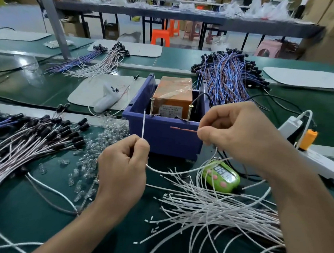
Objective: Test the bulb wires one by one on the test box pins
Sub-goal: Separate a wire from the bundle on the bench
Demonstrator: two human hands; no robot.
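Head view: at the green counter's (33,211) left edge lies a bundle of white-and-brown wires with black sockets (30,134). The left hand (124,169) has its fingers clamped on an upright white wire end (143,124), its tip just beside the left of two brass screw pins (151,106) on the blue plastic test box (160,142) mid-counter. The right hand (236,130) has its fingers pinching a brown wire end (184,129) that points left across the box front.
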